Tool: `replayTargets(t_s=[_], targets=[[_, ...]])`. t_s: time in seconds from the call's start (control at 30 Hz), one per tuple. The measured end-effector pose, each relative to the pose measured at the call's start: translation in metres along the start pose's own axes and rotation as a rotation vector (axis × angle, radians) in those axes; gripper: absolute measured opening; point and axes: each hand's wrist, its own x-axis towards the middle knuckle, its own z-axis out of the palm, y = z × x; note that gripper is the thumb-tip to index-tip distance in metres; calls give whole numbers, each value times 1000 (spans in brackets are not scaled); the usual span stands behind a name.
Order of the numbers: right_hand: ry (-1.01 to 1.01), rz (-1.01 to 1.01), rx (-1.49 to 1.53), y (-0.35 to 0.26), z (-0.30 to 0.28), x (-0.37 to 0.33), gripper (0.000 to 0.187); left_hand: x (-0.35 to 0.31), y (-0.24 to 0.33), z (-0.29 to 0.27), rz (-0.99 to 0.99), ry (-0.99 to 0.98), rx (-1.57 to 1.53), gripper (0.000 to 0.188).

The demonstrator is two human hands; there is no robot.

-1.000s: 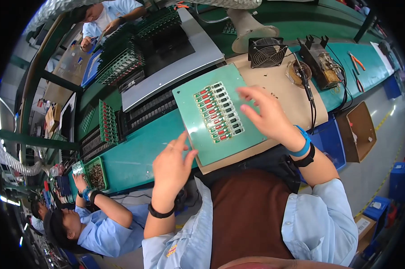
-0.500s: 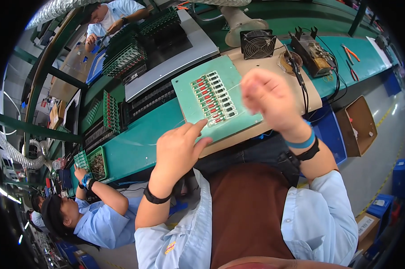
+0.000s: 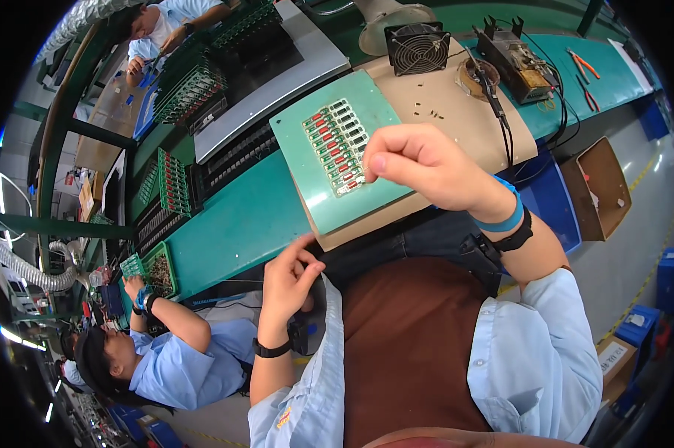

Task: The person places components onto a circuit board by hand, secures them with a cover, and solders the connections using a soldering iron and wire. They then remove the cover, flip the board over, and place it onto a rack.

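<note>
While the right hand (image 3: 420, 166) curls at the circuit panel (image 3: 331, 147), thumb against fingers, any hold unclear, the left hand (image 3: 286, 282) hangs loosely parted beside the desk (image 3: 236, 216).

Partly hidden, cropped or tiny
The right hand (image 3: 430, 168) covers the lower-right ends of the circuit boards (image 3: 331, 149); what it pinches, if anything, is unclear. Loose specks (image 3: 433, 114) are too small to identify; the top edge crops a funnel (image 3: 389, 26).
</note>
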Motion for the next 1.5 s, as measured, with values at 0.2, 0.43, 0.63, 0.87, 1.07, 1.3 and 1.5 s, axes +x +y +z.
replayTargets(t_s=[0.2,0.43,0.63,0.87,1.07,1.3,1.5], targets=[[-203,-16,-221,19,37,9,13,21,53,4,74,180,-403,28],[-161,-47,-356,33,38,5,10,47,51,-5,529,325,-122,23],[47,3,-263,27,5,-6,10,62,48,-15,631,697,-411,15],[-52,-78,-278,23,14,4,11,73,75,-2,486,291,-62,17],[-83,-27,-255,29,17,13,10,84,78,2,570,264,-61,20],[-21,-14,-274,39,-9,1,16,89,71,-30,602,522,34,8],[348,278,272,74,-60,-41,19,97,53,-71,659,655,-3,7]])
